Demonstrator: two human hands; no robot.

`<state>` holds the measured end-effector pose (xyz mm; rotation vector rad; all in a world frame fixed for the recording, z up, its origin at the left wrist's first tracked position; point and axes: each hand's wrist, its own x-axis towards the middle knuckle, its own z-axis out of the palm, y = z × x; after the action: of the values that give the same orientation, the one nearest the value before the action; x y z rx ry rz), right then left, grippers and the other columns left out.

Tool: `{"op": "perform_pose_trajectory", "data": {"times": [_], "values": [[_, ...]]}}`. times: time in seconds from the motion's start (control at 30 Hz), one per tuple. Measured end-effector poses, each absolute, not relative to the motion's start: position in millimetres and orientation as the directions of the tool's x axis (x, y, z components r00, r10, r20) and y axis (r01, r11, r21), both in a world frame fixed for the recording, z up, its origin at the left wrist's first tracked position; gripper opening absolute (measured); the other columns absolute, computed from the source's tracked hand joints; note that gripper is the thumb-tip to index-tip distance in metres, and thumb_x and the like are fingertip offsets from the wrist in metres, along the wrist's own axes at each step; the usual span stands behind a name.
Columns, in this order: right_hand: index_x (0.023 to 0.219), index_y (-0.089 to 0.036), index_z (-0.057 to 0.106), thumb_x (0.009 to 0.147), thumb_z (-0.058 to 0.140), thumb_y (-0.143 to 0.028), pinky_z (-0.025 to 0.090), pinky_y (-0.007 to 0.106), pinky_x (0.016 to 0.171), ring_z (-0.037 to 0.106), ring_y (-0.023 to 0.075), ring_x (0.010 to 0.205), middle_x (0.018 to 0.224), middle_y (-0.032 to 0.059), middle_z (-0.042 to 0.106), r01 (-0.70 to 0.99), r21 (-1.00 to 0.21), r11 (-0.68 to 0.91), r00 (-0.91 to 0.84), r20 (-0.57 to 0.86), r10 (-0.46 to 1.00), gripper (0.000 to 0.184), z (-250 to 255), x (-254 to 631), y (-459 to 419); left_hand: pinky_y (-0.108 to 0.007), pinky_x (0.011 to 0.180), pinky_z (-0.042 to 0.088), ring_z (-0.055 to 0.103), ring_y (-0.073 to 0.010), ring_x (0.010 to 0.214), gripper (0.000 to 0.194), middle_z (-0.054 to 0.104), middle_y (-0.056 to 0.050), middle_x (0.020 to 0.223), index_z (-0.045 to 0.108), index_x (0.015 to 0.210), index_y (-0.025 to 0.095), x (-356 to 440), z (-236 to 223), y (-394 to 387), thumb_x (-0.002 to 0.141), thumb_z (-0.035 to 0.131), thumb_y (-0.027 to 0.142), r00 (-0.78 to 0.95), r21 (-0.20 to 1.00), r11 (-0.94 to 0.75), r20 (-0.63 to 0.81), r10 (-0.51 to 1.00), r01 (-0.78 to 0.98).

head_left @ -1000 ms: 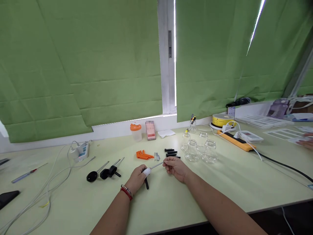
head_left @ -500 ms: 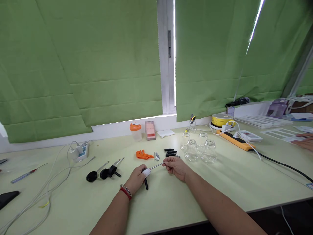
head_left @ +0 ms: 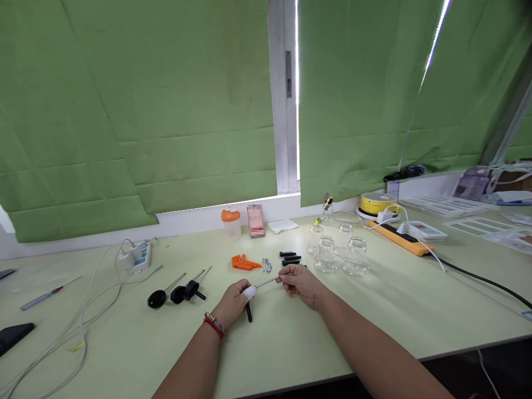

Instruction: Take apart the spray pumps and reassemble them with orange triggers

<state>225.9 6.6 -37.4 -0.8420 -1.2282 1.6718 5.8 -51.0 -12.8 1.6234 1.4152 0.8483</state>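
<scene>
Closed around a black-capped metal rod (head_left: pixel 268 281), my left hand (head_left: pixel 235 302) has a white wrap on the thumb. A black stick-like piece (head_left: pixel 249 311) of it juts out below that hand, while most of the cap is hidden. My right hand (head_left: pixel 300 284) pinches the far end of the same rod; any small piece in those fingertips is too small to make out. Just beyond lie short metal pins (head_left: pixel 266 265), orange handle-like pieces (head_left: pixel 245 262) and black ribbed pieces (head_left: pixel 291 259). Left of my hands rest black caps with metal rods (head_left: pixel 191 289).
Clear glass jars (head_left: pixel 326 257) stand to the right, near an orange power strip (head_left: pixel 399 238). An orange-lidded cup (head_left: pixel 231 223) is at the back. White cables (head_left: pixel 85 302) and a screwdriver (head_left: pixel 50 293) lie on the left. Another person's hand (head_left: pixel 527 239) shows at the right edge.
Both my hands and the rod stay almost in place. At the right edge, the other person's hand shifts over the papers and now shows less.
</scene>
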Motion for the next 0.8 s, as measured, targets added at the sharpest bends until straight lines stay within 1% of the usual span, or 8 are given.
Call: {"op": "perform_pose_trajectory", "data": {"times": [0.13,0.33,0.57,0.7,0.8], "values": [[0.08,-0.015,0.057,0.063,0.069,-0.022,0.036,0.02,0.044,0.048,0.0064,0.049,0.076,0.0055,0.068,-0.224,-0.967,-0.123,-0.386,-0.028,0.922,0.022,-33.6,226.8,4.6,-0.021,0.047,0.028,0.033,-0.0104,0.052,0.029,0.035,0.006,0.057,0.047,0.07,0.019,5.6,-13.5,-50.2,0.077,0.049,0.047,0.151,0.894,-0.051,-0.02,0.988,0.446],[0.079,-0.015,0.058,0.062,0.068,-0.024,0.036,0.021,0.045,0.047,0.0067,0.049,0.071,0.0043,0.067,-0.156,-0.984,-0.081,-0.369,-0.018,0.929,0.022,-29.0,227.4,1.6,-0.021,0.048,0.029,0.034,-0.0108,0.053,0.03,0.036,0.006,0.057,0.048,0.07,0.019,4.4,-16.2,-48.4,0.077,0.049,0.049,0.153,0.894,-0.057,-0.013,0.988,0.444],[0.077,-0.016,0.059,0.061,0.066,-0.022,0.032,0.02,0.045,0.043,0.0056,0.047,0.07,0.0022,0.066,-0.076,-0.997,-0.027,-0.357,0.002,0.934,0.018,-25.7,228.1,0.3,-0.022,0.049,0.031,0.035,-0.0113,0.054,0.033,0.037,0.005,0.057,0.047,0.068,0.019,5.1,-12.9,-49.5,0.077,0.048,0.051,0.153,0.886,-0.06,-0.012,0.988,0.46],[0.076,-0.016,0.061,0.06,0.069,-0.024,0.029,0.02,0.044,0.041,0.0052,0.046,0.068,0.0008,0.064,-0.069,-0.997,-0.015,-0.35,0.011,0.937,0.02,-24.7,228.2,0.2,-0.022,0.048,0.03,0.035,-0.0115,0.053,0.034,0.037,0.005,0.057,0.046,0.067,0.019,5.3,-12.8,-49.6,0.076,0.048,0.052,0.144,0.878,-0.065,-0.004,0.99,0.475],[0.08,-0.016,0.062,0.061,0.068,-0.024,0.03,0.02,0.044,0.041,0.0052,0.046,0.07,0.0013,0.064,-0.077,-0.997,-0.011,-0.358,0.017,0.934,0.023,-26.3,228.5,1.3,-0.022,0.048,0.029,0.034,-0.0114,0.053,0.034,0.036,0.005,0.057,0.046,0.067,0.019,5.2,-13.5,-49.3,0.077,0.047,0.052,0.149,0.881,-0.065,-0.006,0.989,0.469]]}}
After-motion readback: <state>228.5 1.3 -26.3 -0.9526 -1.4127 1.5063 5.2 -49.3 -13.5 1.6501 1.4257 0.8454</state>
